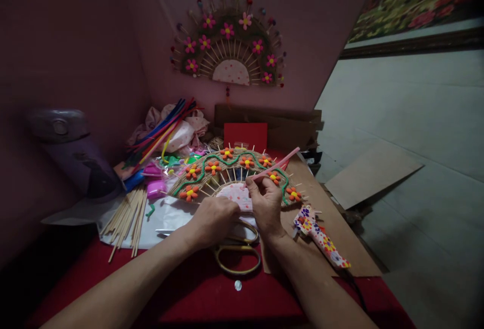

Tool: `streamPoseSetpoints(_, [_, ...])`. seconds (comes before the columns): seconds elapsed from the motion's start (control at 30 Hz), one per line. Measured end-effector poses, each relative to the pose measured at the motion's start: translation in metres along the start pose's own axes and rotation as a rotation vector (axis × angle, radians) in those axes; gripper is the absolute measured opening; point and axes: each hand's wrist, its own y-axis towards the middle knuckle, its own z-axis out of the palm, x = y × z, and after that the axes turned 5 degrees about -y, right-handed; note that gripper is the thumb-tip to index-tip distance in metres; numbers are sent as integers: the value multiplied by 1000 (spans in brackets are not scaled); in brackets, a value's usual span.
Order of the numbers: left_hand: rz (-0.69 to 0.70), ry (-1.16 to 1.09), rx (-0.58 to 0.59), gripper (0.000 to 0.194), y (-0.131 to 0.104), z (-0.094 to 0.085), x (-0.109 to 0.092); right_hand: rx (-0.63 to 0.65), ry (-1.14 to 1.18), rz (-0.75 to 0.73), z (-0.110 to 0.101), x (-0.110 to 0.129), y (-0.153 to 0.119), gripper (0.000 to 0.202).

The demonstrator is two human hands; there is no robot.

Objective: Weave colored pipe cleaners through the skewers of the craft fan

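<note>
A half-round fan of twine and thin sticks stands tilted in front of me, with orange clay flowers and a wavy green pipe cleaner on it. At its base is a half circle of pale pink spotted cloth. My left hand is closed at the lower left edge of this cloth; its fingertips are partly hidden. Between thumb and fingers, my right hand pinches a pink pipe cleaner, whose free end points up and right across the fan. Scissors lie below my hands.
Wooden sticks and a purple bottle are at left, with colourful pipe cleaners behind. A flower-patterned glue gun rests on cardboard at right. Another flowered fan hangs on the pink back panel.
</note>
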Motion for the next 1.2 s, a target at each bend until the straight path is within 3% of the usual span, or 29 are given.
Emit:
streamPoseSetpoints(0.13, [28, 50, 92, 16, 0, 2, -2, -6, 1, -7, 0, 1, -1, 23])
streamPoseSetpoints(0.5, [66, 59, 84, 18, 0, 6, -7, -8, -15, -19, 0, 0, 0, 23])
streamPoseSetpoints(0.7, [66, 161, 240, 21, 12, 2, -12, 1, -8, -25, 2, 0, -2, 24])
streamPoseSetpoints(0.87, [49, 186, 305, 25, 18, 3, -15, 11, -12, -30, 1, 0, -2, 23])
streamPoseSetpoints(1.03, [77, 134, 269, 24, 14, -3, -15, 10, 7, -33, 2, 1, -2, 23])
streamPoseSetpoints(1.13, [-42, -13, 179, 20, 11, -12, -11, -28, -2, -28, 0, 2, 0, 23])
streamPoseSetpoints(1.2, [-113, -210, 78, 18, 9, -18, -7, -117, 33, -12, -3, 4, 2, 22])
